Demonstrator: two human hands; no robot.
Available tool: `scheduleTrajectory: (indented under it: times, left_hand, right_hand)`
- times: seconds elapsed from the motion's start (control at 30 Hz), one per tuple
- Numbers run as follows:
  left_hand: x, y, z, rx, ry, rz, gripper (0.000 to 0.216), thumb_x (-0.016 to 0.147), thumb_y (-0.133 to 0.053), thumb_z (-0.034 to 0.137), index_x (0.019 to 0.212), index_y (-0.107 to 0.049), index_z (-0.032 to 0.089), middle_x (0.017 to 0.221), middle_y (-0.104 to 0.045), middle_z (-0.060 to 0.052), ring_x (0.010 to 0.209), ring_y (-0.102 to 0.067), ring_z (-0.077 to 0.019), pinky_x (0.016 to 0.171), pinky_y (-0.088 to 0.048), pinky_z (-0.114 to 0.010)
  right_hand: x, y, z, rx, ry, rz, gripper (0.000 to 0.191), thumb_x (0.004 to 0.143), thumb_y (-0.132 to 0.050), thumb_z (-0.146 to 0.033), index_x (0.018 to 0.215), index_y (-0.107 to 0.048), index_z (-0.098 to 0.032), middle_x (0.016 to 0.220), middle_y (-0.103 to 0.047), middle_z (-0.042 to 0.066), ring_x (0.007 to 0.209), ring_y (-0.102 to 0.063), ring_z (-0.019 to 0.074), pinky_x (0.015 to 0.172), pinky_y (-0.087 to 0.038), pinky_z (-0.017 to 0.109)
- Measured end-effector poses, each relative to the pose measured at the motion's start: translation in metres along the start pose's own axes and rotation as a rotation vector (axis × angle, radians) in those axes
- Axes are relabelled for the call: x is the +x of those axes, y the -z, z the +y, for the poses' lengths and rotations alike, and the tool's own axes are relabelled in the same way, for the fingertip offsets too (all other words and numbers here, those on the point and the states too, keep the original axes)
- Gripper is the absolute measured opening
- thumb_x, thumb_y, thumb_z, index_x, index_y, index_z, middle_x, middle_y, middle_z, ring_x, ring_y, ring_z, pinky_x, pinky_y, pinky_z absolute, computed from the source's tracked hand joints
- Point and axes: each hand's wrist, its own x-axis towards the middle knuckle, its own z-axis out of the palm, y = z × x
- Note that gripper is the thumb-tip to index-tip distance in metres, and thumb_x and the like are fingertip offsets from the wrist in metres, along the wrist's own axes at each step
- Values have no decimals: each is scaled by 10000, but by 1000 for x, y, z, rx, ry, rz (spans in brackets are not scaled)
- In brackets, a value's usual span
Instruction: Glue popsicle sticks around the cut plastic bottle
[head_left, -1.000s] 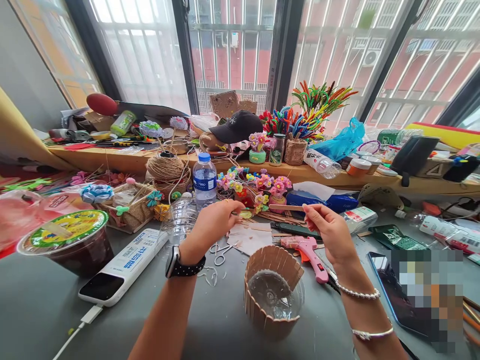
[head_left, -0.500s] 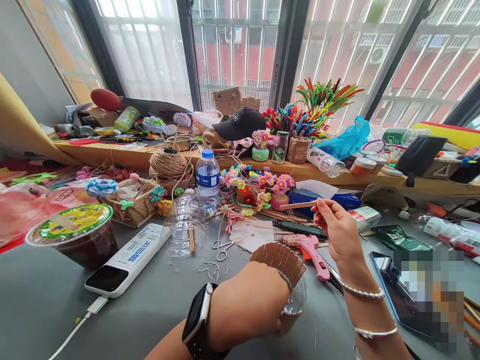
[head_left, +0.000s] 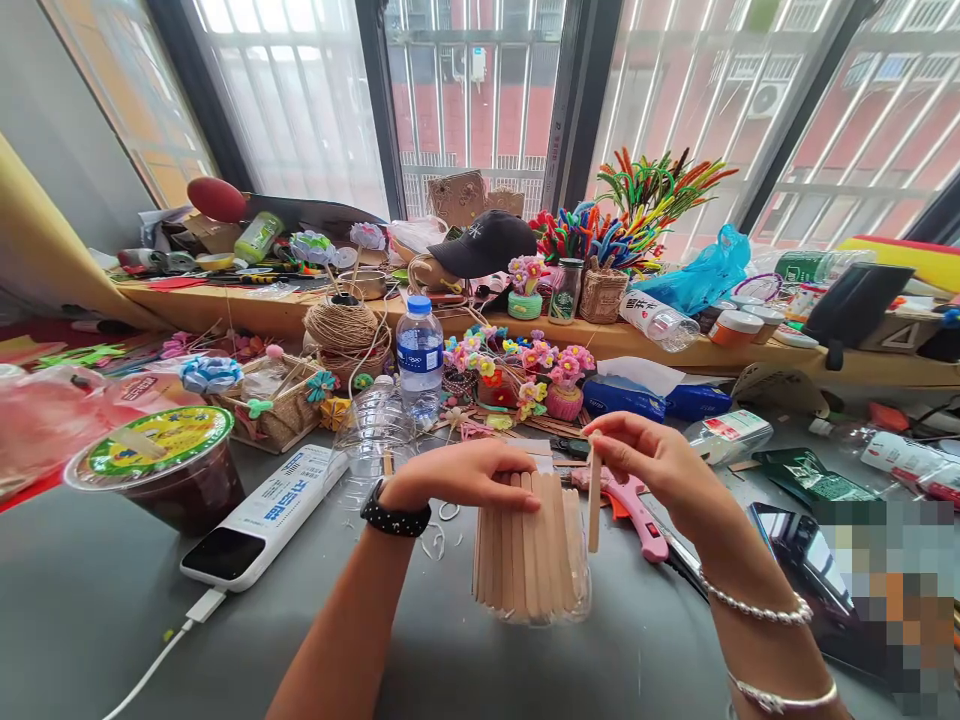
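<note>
A clear plastic cup (head_left: 577, 600) clad on one side with upright wooden craft sticks (head_left: 521, 550) stands on the grey table (head_left: 450, 660) in front of me. My left hand (head_left: 469, 472) lies over its top rim, fingers curled on the stick tops. My right hand (head_left: 649, 462) pinches a single wooden stick (head_left: 594, 505), which hangs upright beside the right end of the glued row. A pink glue gun (head_left: 637, 510) lies just behind that hand.
A white power bank with a phone (head_left: 262, 520) lies at left near a lidded dark drink cup (head_left: 161, 475). An empty cut bottle (head_left: 371, 435), a water bottle (head_left: 418, 355), twine (head_left: 345, 330), scissors, paper flowers and pipe cleaners (head_left: 637, 215) crowd the back. A tablet (head_left: 814, 560) lies at right.
The cup was tipped with its opening toward me; my left hand has stood it upright with the sticks facing me. My right hand brought its stick down from level to upright beside the cup.
</note>
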Motion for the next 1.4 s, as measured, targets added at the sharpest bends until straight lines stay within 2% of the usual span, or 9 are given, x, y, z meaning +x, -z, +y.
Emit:
scheduleTrajectory:
  times: [0.07,0.17,0.37,0.47,0.6,0.87,1.03,1.23,1.4]
  left_hand:
    - [2,-1,-6,-22,29,11,337,790,-457,446,640,-411,147,627,-376,50,593,-371,-73,504,-271,-176]
    - [5,-3,-11,-45,77,36,363,778,-449,478,632,-407,148,627,-376,47,587,-368,-74,496,-263,-178]
    - [7,-5,-11,-62,104,14,354,772,-445,486,656,-428,152,643,-408,43,595,-390,-78,498,-272,-176]
    - [5,-3,-8,-34,132,3,354,773,-440,488,668,-441,150,658,-422,37,615,-405,-88,500,-277,-182]
    - [3,-1,-5,-8,147,-31,356,781,-426,487,697,-475,145,664,-441,32,619,-417,-95,505,-287,-190]
    - [3,-5,5,36,179,67,394,617,-626,492,803,-530,159,756,-532,21,706,-483,-131,553,-311,-190]
    - [4,-8,10,81,177,118,417,613,-602,546,718,-501,155,707,-518,32,639,-459,-113,511,-300,-188]
    - [4,-11,12,86,151,139,402,667,-553,541,737,-545,145,661,-497,34,589,-427,-92,478,-278,-182]
    - [7,-12,11,73,213,123,502,661,-490,617,613,-545,121,541,-384,40,509,-344,-75,421,-218,-191]
  right_hand:
    - [2,-4,2,-94,-41,-119,262,687,-594,-398,814,-564,-171,647,-535,-29,510,-417,46,467,-337,185]
    - [4,-10,4,-186,-60,-203,246,695,-583,-389,780,-558,-159,630,-519,-30,502,-406,48,446,-318,185]
    - [6,-15,6,-249,-82,-184,253,680,-588,-404,727,-560,-157,607,-496,-36,508,-385,48,434,-290,183]
    - [7,-17,7,-271,-145,-154,256,657,-605,-410,710,-573,-162,544,-451,-53,467,-342,43,404,-245,189]
    - [8,-20,9,-200,-185,-173,249,632,-628,-398,657,-571,-157,503,-439,-60,459,-341,40,405,-226,191]
    - [10,-22,12,-115,-179,-249,276,623,-641,-403,663,-563,-141,523,-512,-35,483,-429,54,433,-266,189]
    - [9,-23,13,-54,-168,-277,271,632,-638,-394,660,-545,-141,533,-516,-33,493,-453,55,433,-277,183]
    - [8,-24,11,-57,-197,-267,267,671,-600,-401,657,-528,-145,513,-519,-38,465,-451,43,417,-267,171]
    - [9,-24,13,-15,-179,-327,268,678,-598,-402,659,-522,-146,517,-529,-37,478,-479,50,433,-289,170]
